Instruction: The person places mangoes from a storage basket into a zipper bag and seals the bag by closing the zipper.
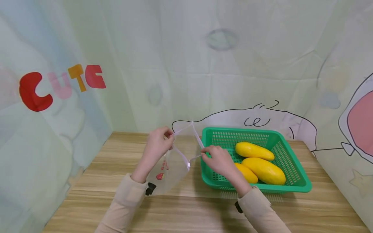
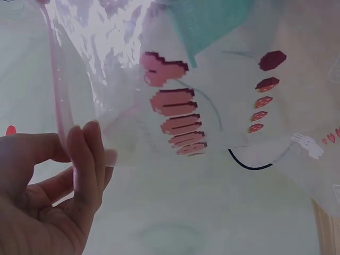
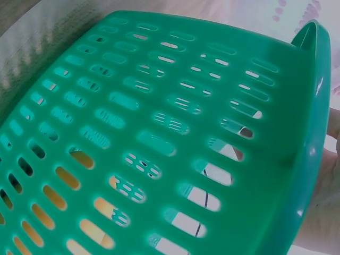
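A clear plastic zip bag [image 1: 172,171] with a pale pink rim and a small white slider hangs with its mouth spread wide. My left hand [image 1: 159,142] pinches the rim on the left side; the left wrist view shows the bag [image 2: 175,127] with pink and red printed pictures, its edge between thumb and fingers of that hand [image 2: 69,196]. On the opposite side, my right hand [image 1: 218,160] pinches the rim in the head view, above the near left part of a green basket [image 1: 294,161]. In the right wrist view the basket [image 3: 297,159] hides most of that hand [image 3: 319,207].
Inside the basket lie three yellow mangoes [image 1: 263,170], one partly behind my right forearm. The basket stands on a wood-grain table [image 1: 102,181]. A printed curtain [image 1: 145,64] with the letters CUTE closes off the back and sides.
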The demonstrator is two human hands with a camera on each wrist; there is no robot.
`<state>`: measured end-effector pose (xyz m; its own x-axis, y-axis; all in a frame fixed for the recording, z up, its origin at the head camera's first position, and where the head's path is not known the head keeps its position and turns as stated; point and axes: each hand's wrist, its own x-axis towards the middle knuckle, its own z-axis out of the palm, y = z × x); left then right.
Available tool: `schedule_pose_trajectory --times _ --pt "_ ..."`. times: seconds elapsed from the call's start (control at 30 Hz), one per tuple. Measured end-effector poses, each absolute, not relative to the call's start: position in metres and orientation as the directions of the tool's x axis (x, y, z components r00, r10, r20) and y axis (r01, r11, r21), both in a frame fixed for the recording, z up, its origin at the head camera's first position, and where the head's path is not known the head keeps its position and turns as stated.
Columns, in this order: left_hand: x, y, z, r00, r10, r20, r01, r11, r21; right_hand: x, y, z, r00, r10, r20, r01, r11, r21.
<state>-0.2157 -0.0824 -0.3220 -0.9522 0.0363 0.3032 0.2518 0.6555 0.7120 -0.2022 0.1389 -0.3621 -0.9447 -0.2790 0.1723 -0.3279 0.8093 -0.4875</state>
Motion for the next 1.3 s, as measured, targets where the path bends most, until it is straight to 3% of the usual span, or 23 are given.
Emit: schedule_pose_trajectory --times 0.3,0.73,1.3 --pt "-0.219 -0.081 -0.327 -0.96 0.061 0.274 0.25 0.628 0.737 -0.2 0.141 -0.358 -0.929 -0.309 0.205 -0.37 0.804 -0.466" --pt "-0.218 -0.078 -0.329 -0.965 0.079 0.252 0.242 0.643 0.727 -0.198 0.159 -0.336 -0.884 -0.44 0.16 -0.464 0.87 -0.168" --pt "-0.216 -0.08 -0.333 -0.96 0.083 0.266 0.254 0.652 0.715 -0.206 0.184 -0.326 -0.868 -0.494 0.041 -0.495 0.868 -0.018"
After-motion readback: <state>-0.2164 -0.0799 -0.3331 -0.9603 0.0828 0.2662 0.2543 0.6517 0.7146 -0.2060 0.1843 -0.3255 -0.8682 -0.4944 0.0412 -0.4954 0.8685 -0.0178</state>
